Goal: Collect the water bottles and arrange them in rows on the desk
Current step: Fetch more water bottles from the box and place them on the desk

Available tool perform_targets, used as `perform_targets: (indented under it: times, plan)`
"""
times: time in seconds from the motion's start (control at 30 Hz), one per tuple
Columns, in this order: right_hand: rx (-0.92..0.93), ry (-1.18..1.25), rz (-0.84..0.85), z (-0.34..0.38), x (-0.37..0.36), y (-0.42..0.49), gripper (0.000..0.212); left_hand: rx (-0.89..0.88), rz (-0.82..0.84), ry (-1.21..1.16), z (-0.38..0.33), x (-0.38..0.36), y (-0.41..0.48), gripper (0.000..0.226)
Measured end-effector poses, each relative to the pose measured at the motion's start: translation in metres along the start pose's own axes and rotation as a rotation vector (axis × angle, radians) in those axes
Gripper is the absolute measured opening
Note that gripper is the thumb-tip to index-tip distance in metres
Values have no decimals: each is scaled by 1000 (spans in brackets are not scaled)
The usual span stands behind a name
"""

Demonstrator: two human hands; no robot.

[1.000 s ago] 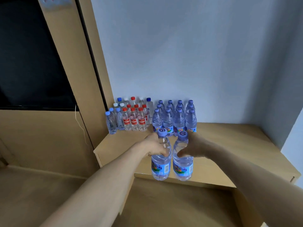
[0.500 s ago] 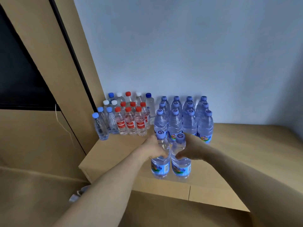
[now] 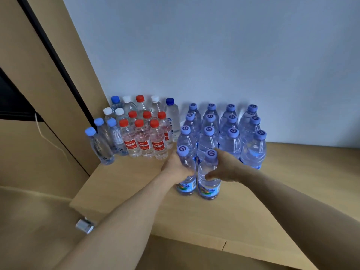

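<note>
Left grip (image 3: pixel 174 168): curled round the shoulder of the left bottle (image 3: pixel 186 187).
Right grip (image 3: pixel 227 169): wrapped round the right bottle (image 3: pixel 209 187), under its cap.
Bottles: upright, touching, between the two grips, low over the surface (image 3: pixel 194 217); whether their bases touch it is unclear.
Handling: full, so probably heavy. The thin walls likely dent, so hold the shoulder firmly.
Rows (image 3: pixel 230 142): just beyond the grips.

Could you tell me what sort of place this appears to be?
Probably an office or store room: a wooden desk against a bare wall, with rows of water bottles stocked on it.
</note>
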State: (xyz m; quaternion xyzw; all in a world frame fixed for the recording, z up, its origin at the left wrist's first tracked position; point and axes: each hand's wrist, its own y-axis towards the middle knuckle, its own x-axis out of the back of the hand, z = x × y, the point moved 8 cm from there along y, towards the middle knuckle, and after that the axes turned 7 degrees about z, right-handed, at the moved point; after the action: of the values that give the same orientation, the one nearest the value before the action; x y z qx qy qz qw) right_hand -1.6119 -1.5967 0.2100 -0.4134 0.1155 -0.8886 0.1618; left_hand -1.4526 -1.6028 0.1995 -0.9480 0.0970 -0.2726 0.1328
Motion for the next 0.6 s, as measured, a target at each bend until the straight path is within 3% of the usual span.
perform_targets:
  times: [0.17,0.33,0.43,0.6]
  plan:
    - [-16,27,80,1,1,12,65,4,-45,35,6,0,13,41]
    - [-30,-8,63,4,3,8,73,24,-63,30,14,4,12,67]
    - [-82,-39,-3,1,3,3,79,42,-17,25,16,3,15,76]
    - [-169,-46,48,-5,-13,-4,81,52,61,45,19,-1,20,80]
